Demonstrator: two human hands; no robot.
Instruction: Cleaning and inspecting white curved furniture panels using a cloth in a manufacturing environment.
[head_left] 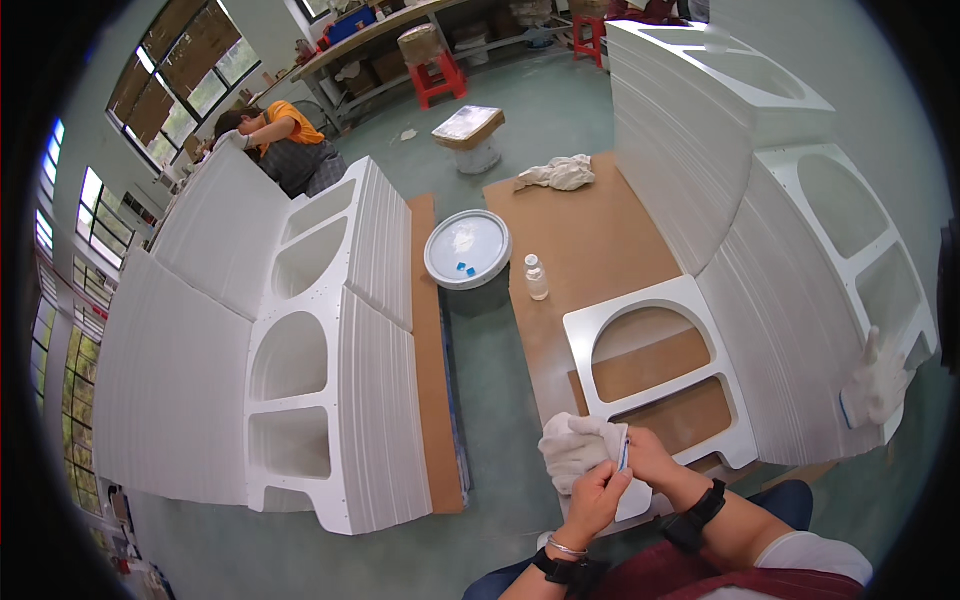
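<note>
Head view. Clock positions are taken from the centre of the view, with 12 at the top.

The white glove (575, 455) is at 5 o'clock, in front of the person. The left hand (598, 497) is bare and pinches the blue-edged cuff between thumb and fingers. The right hand (648, 458) is at the same cuff, on its right side; its fingers are hidden by the glove, so whether they are spread or closed cannot be told. Each wrist carries a black band; the left also carries a silver bracelet (567, 547).

A white panel (660, 391) with large openings lies at 4 o'clock, just beyond the hands. A tall stack of white panels (745, 330) stands beside it at 3 o'clock. A second glove (878, 380) rests against this stack, between 3 and 4 o'clock. More stacked panels (180, 390) stand at 8 to 9 o'clock.

Near the centre, a round lid (467, 240) bears small blue pieces (465, 269). A clear bottle (537, 278) stands upright at 2 o'clock, on the brown board (600, 225). A white cloth (558, 173) lies at 1 o'clock, on the same board. A co-worker (290, 150) in an orange top leans forward at 10 o'clock.
</note>
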